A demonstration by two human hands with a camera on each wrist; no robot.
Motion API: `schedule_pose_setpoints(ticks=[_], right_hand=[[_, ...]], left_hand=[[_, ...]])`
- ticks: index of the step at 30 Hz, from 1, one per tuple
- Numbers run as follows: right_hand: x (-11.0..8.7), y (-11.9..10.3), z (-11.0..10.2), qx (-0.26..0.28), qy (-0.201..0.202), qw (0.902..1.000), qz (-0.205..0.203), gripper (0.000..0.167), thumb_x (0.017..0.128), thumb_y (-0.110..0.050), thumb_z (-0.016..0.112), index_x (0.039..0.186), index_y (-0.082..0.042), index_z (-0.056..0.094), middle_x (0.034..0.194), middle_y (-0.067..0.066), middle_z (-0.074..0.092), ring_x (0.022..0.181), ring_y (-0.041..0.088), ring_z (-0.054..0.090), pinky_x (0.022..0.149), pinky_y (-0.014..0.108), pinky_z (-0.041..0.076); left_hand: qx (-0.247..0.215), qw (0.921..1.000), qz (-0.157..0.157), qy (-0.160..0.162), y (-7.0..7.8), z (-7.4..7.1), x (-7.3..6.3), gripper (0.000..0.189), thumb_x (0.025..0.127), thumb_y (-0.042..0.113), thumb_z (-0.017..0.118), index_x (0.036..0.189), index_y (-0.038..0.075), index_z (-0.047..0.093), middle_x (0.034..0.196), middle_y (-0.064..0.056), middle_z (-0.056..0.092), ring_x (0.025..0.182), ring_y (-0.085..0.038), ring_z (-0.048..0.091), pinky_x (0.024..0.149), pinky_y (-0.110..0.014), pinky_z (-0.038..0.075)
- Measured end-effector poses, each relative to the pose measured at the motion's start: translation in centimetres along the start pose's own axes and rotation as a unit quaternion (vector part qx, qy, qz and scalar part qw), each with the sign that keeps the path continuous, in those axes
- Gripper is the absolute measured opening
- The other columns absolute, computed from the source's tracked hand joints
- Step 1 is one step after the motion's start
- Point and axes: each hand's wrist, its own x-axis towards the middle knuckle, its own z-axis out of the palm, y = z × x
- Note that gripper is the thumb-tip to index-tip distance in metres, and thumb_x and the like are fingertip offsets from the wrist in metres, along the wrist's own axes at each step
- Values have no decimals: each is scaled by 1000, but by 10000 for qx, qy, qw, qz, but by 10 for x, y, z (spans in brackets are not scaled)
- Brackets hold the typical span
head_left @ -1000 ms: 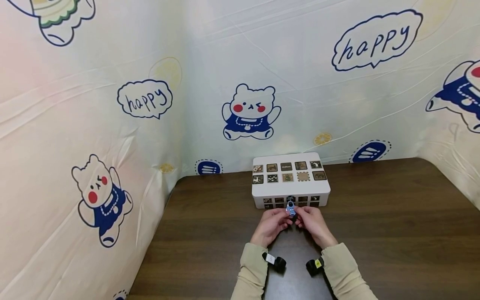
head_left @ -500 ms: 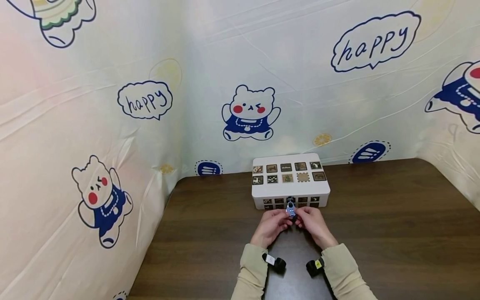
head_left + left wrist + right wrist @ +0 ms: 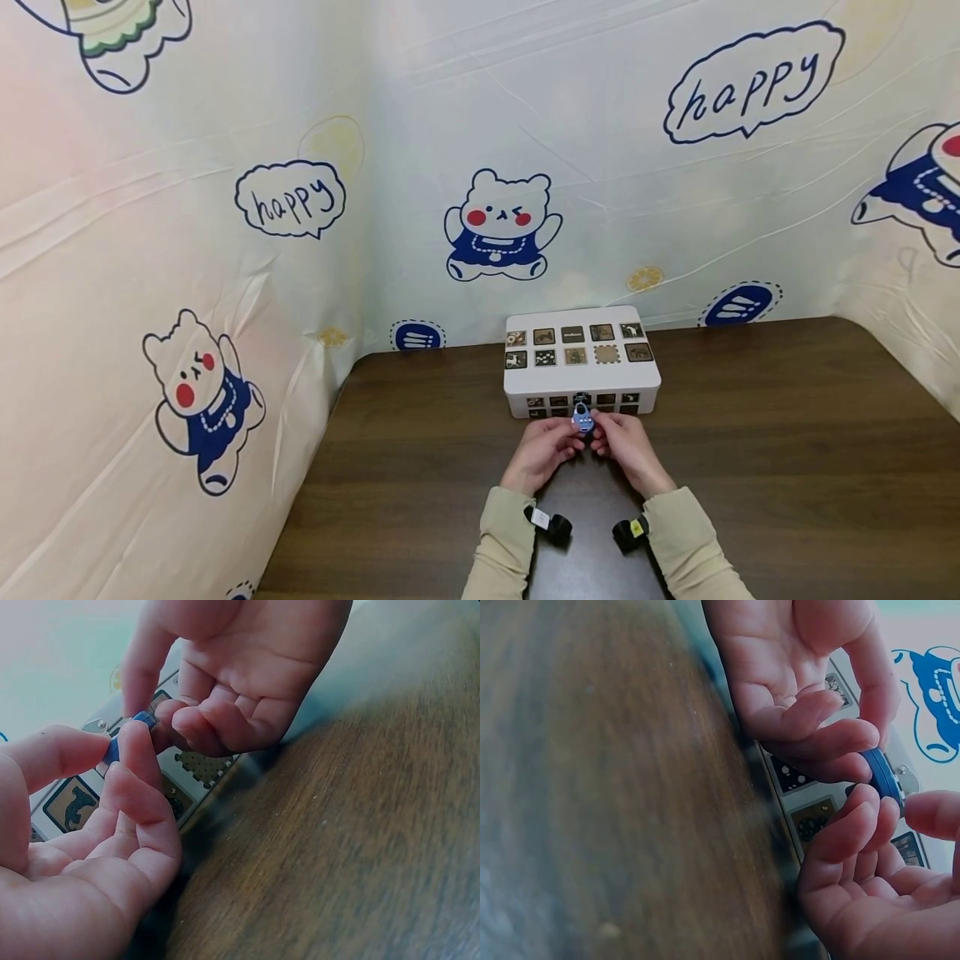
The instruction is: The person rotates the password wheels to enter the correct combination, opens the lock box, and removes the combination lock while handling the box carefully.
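Note:
A small blue combination padlock [image 3: 583, 420] is held up in front of a white box [image 3: 581, 382] patterned with square pictures. Its shackle points up at the latch [image 3: 582, 398] on the box's front; whether it passes through cannot be told. From the left, my left hand [image 3: 542, 450] pinches the padlock's body between thumb and fingers. My right hand [image 3: 628, 450] pinches the opposite side. Both wrist views show the padlock's blue edge [image 3: 885, 774] between the fingertips, with its face mostly hidden by fingers.
The box stands near the back edge of a dark wooden table [image 3: 420, 467]. A pale printed cloth [image 3: 502, 108] hangs close behind it and along both sides. Black wrist cameras [image 3: 557, 528] sit at both sleeves.
The padlock has tilted slightly between the fingers, and its row of dials now shows more plainly in the head view. Both hands stay almost in place; the box has not moved.

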Motion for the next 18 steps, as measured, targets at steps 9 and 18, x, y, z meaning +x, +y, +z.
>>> schedule_pose_setpoints(ticks=[9,18], right_hand=[[0,2,-1,69,-105,9999,97,32,100,-27,51,85,1,58,70,1,55,57,8,55,54,21,49],[-1,2,0,-7,-213,9998,48,28,98,-25,52,84,-1,58,67,-1,54,57,7,56,54,20,50]], left_hand=[[-2,10000,19,-10,0,0,1,23,93,8,59,109,-7,63,83,-1,65,66,-7,60,61,-19,48],[3,10000,8,-16,0,0,1,22,93,8,59,108,-7,63,83,-1,65,66,-7,60,61,-19,48]])
